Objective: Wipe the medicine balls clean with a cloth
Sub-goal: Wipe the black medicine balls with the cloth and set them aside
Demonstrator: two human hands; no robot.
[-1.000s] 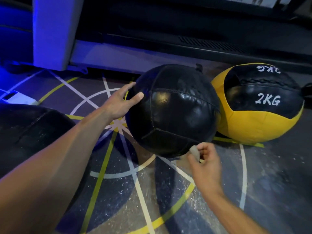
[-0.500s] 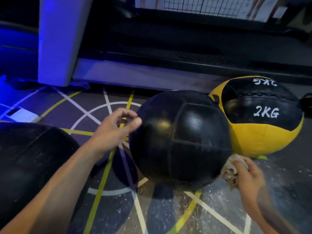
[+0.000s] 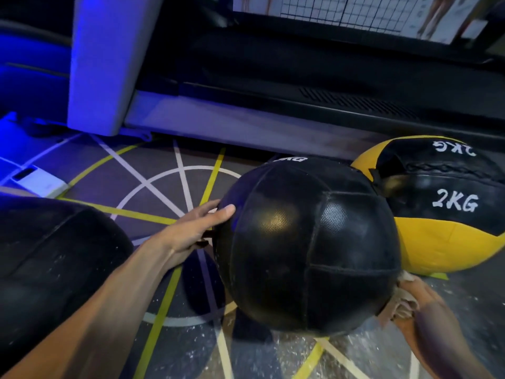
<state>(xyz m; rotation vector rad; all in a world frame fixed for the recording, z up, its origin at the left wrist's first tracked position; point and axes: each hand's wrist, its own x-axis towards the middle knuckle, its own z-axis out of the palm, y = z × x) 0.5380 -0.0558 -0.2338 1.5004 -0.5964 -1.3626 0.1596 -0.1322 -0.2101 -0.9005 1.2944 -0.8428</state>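
Lying floored: three medicine balls (image 3: pixel 306 247), one cloth (image 3: pixel 401 299).

the scene is dim, with saturated blue light washing in from the left of the black medicine ball (image 3: pixel 306 247). a soft glare patch sits on the ball's upper left panel. the ball casts a dark shadow on the floor (image 3: pixel 175 160) beneath it. right of the ball, the right hand (image 3: pixel 426 302) is motion-blurred. straight lines bow toward the frame edges.

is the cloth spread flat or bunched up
Bunched up. The cloth shows as a crumpled wad with folds in the right hand, pressed against the lower right side of the black medicine ball.
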